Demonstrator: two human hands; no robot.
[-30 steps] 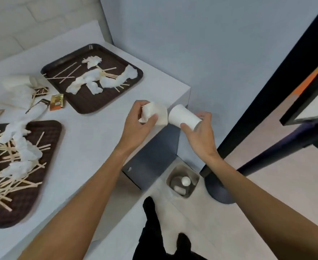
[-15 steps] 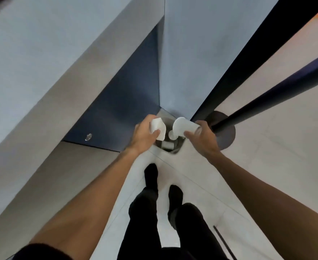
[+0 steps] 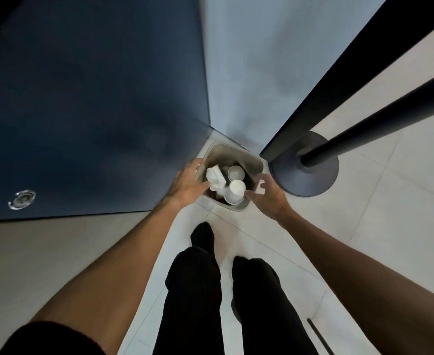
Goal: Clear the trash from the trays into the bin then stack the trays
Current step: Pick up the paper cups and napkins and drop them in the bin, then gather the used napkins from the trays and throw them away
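Note:
A small grey bin (image 3: 236, 152) stands on the floor in the corner below me. Inside it lie a crumpled white napkin (image 3: 214, 176) and white paper cups (image 3: 235, 192), one further back (image 3: 236, 172). My left hand (image 3: 189, 184) hovers over the bin's left rim with its fingers spread and nothing in it. My right hand (image 3: 268, 192) hovers over the right rim, fingers relaxed and empty. The trays are out of view.
A dark blue cabinet front (image 3: 95, 111) with a round lock (image 3: 21, 199) rises on the left. A black post on a round base (image 3: 310, 165) stands right beside the bin. My legs in black trousers (image 3: 203, 290) stand on pale floor tiles.
Both hands have let go: the napkin dropped from my left hand and the cup from my right, and both now lie in the bin. The camera has moved closer over the bin.

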